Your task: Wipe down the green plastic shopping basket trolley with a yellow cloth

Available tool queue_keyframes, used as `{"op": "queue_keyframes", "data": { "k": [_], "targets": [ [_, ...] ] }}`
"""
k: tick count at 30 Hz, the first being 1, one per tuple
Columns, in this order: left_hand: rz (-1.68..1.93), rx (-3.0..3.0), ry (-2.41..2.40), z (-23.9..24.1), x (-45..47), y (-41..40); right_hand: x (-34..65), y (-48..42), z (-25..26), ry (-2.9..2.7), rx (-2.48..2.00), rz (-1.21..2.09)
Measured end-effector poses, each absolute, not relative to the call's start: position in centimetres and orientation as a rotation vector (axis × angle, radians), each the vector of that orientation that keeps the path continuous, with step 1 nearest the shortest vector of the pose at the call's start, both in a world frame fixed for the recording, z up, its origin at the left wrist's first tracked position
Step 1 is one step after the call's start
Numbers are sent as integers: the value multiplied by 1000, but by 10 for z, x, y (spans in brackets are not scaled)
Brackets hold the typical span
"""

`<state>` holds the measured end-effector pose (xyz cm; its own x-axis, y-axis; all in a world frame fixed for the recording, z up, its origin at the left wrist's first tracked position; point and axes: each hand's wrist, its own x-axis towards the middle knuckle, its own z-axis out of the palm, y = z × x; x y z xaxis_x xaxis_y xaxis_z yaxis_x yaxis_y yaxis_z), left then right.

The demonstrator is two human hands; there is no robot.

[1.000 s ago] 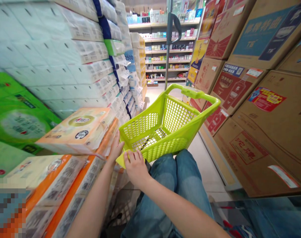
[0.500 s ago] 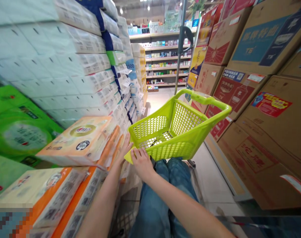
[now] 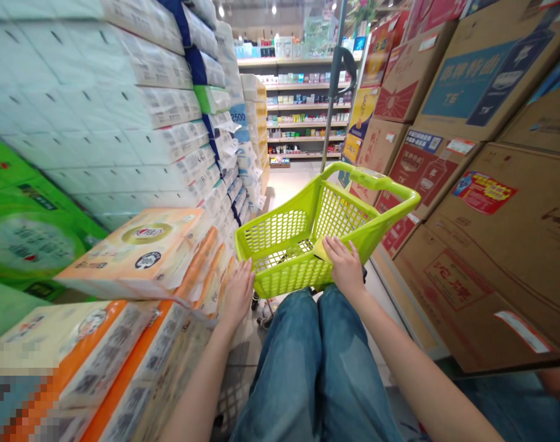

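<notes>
A pixelated patch (image 3: 15,393) hides the lower-left corner; print on the cardboard boxes (image 3: 487,202) is too blurred to read

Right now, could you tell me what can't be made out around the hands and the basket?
- Left hand, head view: whether its fingers press the orange tissue pack or only rest beside it; the angle hides the contact.
- Green basket: its wheels, hidden behind the jeans.
- Right hand: its fingertips curl over the basket rim, out of sight.
- Bottom-left corner: pixelated.
- Far shelves: products too small to read.
</notes>
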<state>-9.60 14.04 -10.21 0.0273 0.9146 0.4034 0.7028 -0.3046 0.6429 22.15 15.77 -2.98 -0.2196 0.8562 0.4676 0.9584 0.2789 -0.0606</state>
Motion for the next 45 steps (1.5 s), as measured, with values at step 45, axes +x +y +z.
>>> {"op": "queue_keyframes", "data": {
  "k": [45],
  "targets": [
    [991, 2368, 2131, -96, -39, 89, 153, 143, -40, -2335, -1398, -181]
  ]
}}
